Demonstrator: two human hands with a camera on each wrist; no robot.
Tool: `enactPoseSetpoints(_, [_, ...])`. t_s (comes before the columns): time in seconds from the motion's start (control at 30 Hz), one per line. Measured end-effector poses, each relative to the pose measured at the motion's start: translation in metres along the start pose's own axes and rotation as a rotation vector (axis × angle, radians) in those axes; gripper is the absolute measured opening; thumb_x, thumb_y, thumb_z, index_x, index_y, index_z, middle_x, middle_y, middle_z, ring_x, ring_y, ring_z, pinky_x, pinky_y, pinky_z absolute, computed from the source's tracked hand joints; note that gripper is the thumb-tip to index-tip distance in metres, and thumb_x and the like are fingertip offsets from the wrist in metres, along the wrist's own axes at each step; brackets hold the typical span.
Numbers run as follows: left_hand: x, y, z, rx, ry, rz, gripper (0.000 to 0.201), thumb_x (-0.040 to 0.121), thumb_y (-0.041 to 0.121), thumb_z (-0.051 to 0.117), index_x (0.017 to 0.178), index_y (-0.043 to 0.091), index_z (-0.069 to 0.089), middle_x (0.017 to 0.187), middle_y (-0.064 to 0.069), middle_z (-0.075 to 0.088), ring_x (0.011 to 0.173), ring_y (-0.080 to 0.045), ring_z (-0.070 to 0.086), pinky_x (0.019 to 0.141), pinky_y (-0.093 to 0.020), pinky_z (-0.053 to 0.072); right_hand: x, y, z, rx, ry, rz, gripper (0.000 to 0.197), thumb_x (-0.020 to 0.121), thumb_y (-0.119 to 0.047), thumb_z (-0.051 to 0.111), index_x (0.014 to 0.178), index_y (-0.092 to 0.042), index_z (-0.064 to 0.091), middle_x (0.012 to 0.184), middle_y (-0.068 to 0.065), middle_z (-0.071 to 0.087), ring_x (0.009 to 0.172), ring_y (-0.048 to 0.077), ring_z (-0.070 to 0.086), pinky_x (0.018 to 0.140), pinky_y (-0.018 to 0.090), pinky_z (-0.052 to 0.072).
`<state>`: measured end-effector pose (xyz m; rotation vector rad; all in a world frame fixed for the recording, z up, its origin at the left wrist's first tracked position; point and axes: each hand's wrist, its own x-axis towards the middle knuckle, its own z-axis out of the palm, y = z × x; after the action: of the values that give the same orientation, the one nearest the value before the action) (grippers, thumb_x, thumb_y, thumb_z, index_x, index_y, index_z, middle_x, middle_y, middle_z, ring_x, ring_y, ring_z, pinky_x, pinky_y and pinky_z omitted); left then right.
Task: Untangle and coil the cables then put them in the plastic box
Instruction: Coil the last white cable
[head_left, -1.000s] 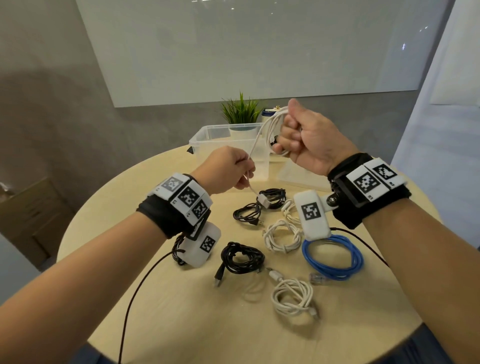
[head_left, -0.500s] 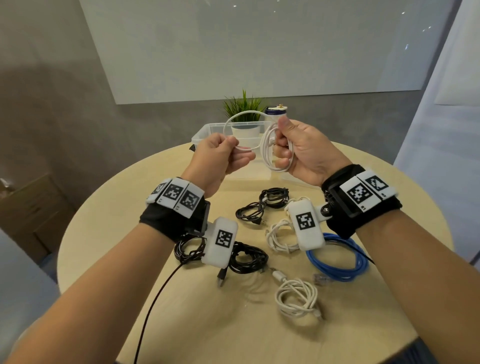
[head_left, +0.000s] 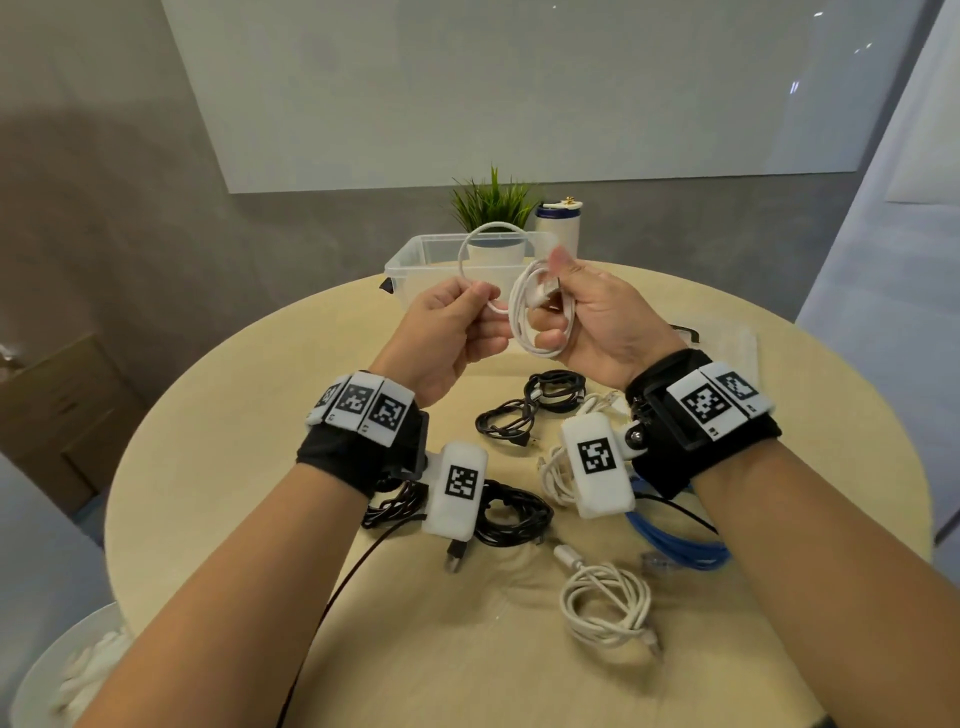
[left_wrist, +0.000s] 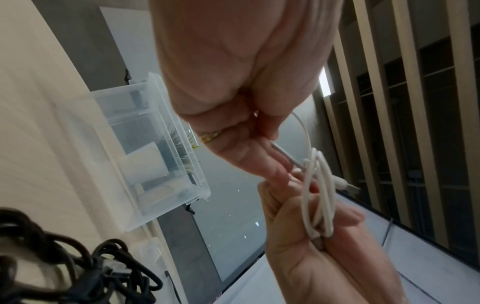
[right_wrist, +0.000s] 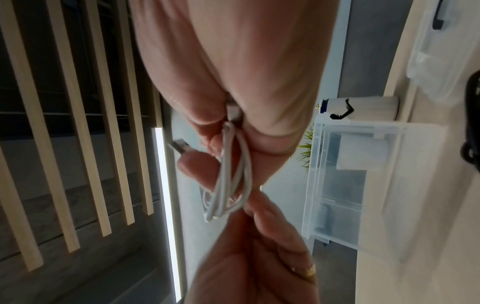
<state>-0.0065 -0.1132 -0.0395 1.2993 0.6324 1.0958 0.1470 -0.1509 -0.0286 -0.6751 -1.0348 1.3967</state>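
A round wooden table (head_left: 249, 467) is seen from above, with a clear plastic box (head_left: 410, 267) set at its far edge. Behind the box, a small potted plant (head_left: 493, 208) and a white canister (head_left: 558, 223) are placed. Scattered on the tabletop are a blue cable (head_left: 680, 545) on the right, a black cable bundle (head_left: 509, 512) under the left wrist, further black cables (head_left: 535, 405) toward the middle, and a loosely coiled white cable lying near the front edge (head_left: 605, 605).

Above the table, just in front of the box, a white charging cable (head_left: 535, 317) is held between both hands. Its finished loops are gripped by the right hand (head_left: 608, 322), whose fingers are curled round the coil; a USB plug is seen sticking out past the thumb in the right wrist view. The free length is pinched by the left hand (head_left: 447, 332) between thumb and fingers, and a single open loop is arched upward from that pinch over the box rim.
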Motion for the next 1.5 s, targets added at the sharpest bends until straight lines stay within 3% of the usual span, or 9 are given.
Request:
enactPoseSetpoints(0.13, [0.003, -0.002, -0.004, 0.051, -0.077, -0.034, 0.022, 0.102, 0.021, 0.042, 0.092, 0.011, 0.058, 0.078, -0.004, 0.061, 0.065, -0.011, 0.058, 0.059, -0.019, 0.051, 0.005, 0.009, 0.006, -0.059, 0.043, -0.004, 0.033, 0.103, -0.033, 0.039, 0.082, -0.009, 0.051, 0.058, 0.004, 0.044, 0.044, 0.009, 0.038, 0.046, 0.022, 0.043])
enactPoseSetpoints(0.23, [0.002, 0.001, -0.008, -0.019, -0.124, -0.098, 0.026, 0.1, 0.03, 0.041, 0.097, 0.014, 0.062, 0.076, -0.002, 0.062, 0.066, -0.01, 0.056, 0.06, -0.02, 0.046, 0.008, 0.008, 0.006, -0.195, 0.116, -0.05, 0.029, 0.104, -0.031, 0.036, 0.096, -0.009, 0.053, 0.055, 0.0, 0.037, 0.045, 0.009, 0.037, 0.048, 0.021, 0.041])
enactPoseSetpoints(0.33, [-0.002, 0.004, -0.004, 0.006, -0.215, -0.132, 0.027, 0.084, 0.041, 0.052, 0.094, 0.018, 0.062, 0.072, 0.003, 0.063, 0.065, -0.007, 0.055, 0.062, -0.02, 0.043, 0.014, 0.008, 0.004, -0.343, 0.157, -0.122, 0.027, 0.105, -0.03, 0.034, 0.093, -0.012, 0.051, 0.055, -0.003, 0.036, 0.051, 0.008, 0.035, 0.055, 0.024, 0.038])
enactPoseSetpoints(0.53, [-0.003, 0.003, -0.008, 0.136, -0.252, -0.134, 0.015, 0.097, 0.008, 0.047, 0.09, 0.011, 0.06, 0.065, 0.003, 0.056, 0.06, -0.006, 0.05, 0.058, -0.023, 0.035, 0.017, 0.006, -0.007, -0.672, 0.14, -0.125, 0.034, 0.102, -0.037, 0.041, 0.078, -0.016, 0.051, 0.057, -0.002, 0.05, 0.045, 0.006, 0.035, 0.042, 0.018, 0.028])
enactPoseSetpoints(0.83, [-0.001, 0.004, -0.013, 0.221, -0.101, -0.141, 0.017, 0.101, 0.013, 0.04, 0.096, 0.012, 0.056, 0.059, 0.006, 0.05, 0.057, -0.006, 0.048, 0.058, -0.023, 0.033, 0.009, 0.0, -0.015, -0.582, -0.044, -0.05, 0.019, 0.095, -0.015, 0.056, 0.088, -0.004, 0.07, 0.071, 0.008, 0.065, 0.053, 0.01, 0.048, 0.046, 0.019, 0.043])
enactPoseSetpoints(1.0, [-0.002, 0.001, -0.007, 0.334, -0.085, -0.161, 0.015, 0.096, 0.009, 0.052, 0.083, 0.016, 0.055, 0.075, 0.001, 0.053, 0.066, -0.009, 0.05, 0.055, -0.017, 0.046, 0.014, 0.004, -0.014, -0.581, 0.074, -0.16, 0.021, 0.097, -0.012, 0.055, 0.084, -0.001, 0.066, 0.065, 0.005, 0.064, 0.05, 0.009, 0.047, 0.045, 0.02, 0.041])
enactPoseSetpoints(1.2, [0.003, 0.001, -0.012, 0.196, 0.051, -0.148, 0.014, 0.087, 0.001, 0.064, 0.087, 0.01, 0.053, 0.064, -0.004, 0.06, 0.047, -0.008, 0.058, 0.046, -0.015, 0.049, 0.016, 0.004, -0.013, -0.542, 0.21, -0.273, 0.018, 0.096, -0.014, 0.056, 0.085, -0.006, 0.067, 0.071, 0.007, 0.066, 0.053, 0.01, 0.05, 0.048, 0.02, 0.045])
enactPoseSetpoints(1.37, [-0.002, 0.004, -0.016, 0.43, -0.116, -0.148, 0.013, 0.082, 0.004, 0.069, 0.078, 0.01, 0.059, 0.06, 0.001, 0.064, 0.053, -0.008, 0.058, 0.049, -0.016, 0.046, 0.015, -0.001, -0.016, -0.571, 0.319, -0.33, 0.018, 0.096, -0.023, 0.057, 0.084, -0.017, 0.068, 0.076, 0.002, 0.069, 0.066, 0.012, 0.059, 0.057, 0.024, 0.046])
enactPoseSetpoints(1.5, [-0.002, 0.005, -0.017, 0.658, -0.128, -0.183, 0.022, 0.074, 0.006, 0.077, 0.065, 0.012, 0.058, 0.055, 0.002, 0.058, 0.047, -0.006, 0.045, 0.046, -0.018, 0.035, 0.013, -0.003, -0.011, -0.452, 0.285, -0.316, 0.019, 0.098, -0.022, 0.054, 0.087, -0.012, 0.066, 0.074, 0.004, 0.066, 0.066, 0.015, 0.063, 0.06, 0.029, 0.054])
